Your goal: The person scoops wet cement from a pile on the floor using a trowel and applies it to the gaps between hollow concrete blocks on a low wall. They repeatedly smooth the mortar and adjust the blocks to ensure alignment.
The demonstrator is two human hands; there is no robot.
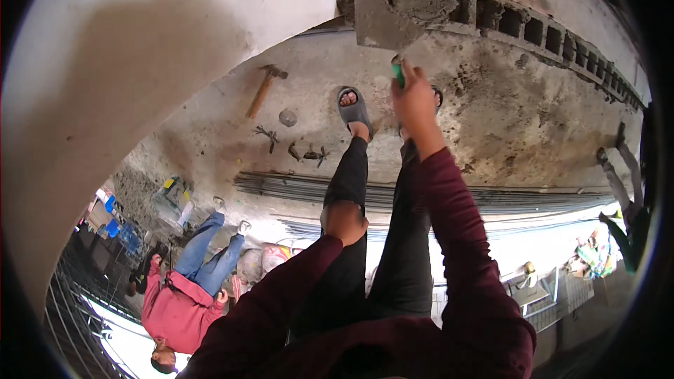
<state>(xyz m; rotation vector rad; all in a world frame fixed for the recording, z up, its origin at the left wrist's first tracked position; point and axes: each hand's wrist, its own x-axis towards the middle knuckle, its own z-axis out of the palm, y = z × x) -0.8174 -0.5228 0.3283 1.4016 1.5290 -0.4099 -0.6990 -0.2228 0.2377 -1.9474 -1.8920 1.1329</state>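
My right hand [417,102] is closed around the green handle [399,74] of a trowel. The trowel's grey, mortar-smeared blade [382,24] lies against the near end of a row of hollow concrete blocks [484,17], where wet mortar [428,3] covers the top. My left hand [344,222] rests on my left knee; its fingers are mostly hidden from sight. Both my feet, in dark grey sandals [353,109], stand on the dusty concrete floor in front of the blocks.
A wooden-handled hammer [263,91], a round grey lump [288,118] and bits of tied wire [267,137] lie on the floor to the left. Long steel bars [309,186] run behind my feet. A person in red [184,309] is at lower left, another person [628,217] far right. A pale wall [175,49] curves along the left.
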